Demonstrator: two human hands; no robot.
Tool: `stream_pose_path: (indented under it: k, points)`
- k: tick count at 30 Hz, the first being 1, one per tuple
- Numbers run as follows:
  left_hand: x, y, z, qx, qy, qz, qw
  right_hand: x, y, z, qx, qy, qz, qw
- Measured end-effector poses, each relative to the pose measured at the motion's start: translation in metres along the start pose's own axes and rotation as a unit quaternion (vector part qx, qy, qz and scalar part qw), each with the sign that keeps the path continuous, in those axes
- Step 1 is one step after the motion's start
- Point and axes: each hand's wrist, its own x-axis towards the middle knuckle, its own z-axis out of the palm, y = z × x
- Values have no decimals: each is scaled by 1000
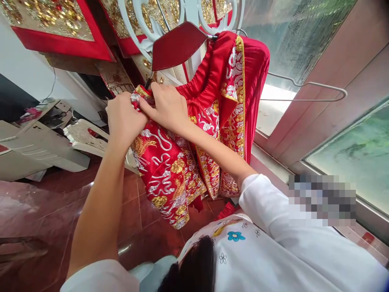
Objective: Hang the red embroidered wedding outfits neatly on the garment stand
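Left hand (126,119) and right hand (168,107) grip the red garment (209,109) at eleven o'clock, apparently adjusting it by the clip (148,84); next move needs steady cloth.

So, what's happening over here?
Someone is gripping the upper edge of an embroidered red garment, with the left hand and right hand close together beside a dark clip. The garment, worked in gold and silver, hangs down from there in folds. Behind it stands a white ornate frame, and a wire hanger juts out to the right. Whether the clip is fastened is hard to tell.
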Motion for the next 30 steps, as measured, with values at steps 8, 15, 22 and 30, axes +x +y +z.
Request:
stream_pose_path:
  k: [8,15,22,30]
  points:
    - [2,-1,5,-26,5,31,999,8,2,8,21,19,2,1000]
    - [0,-2,11,-10,27,24,999,-7,-11,15,61,59,41,996]
    - [0,-4,4,-79,19,34,996,0,-15,8,137,46,70,987]
    - [-19,-33,11,-382,-87,-11,920,15,7,21,282,23,-1,959]
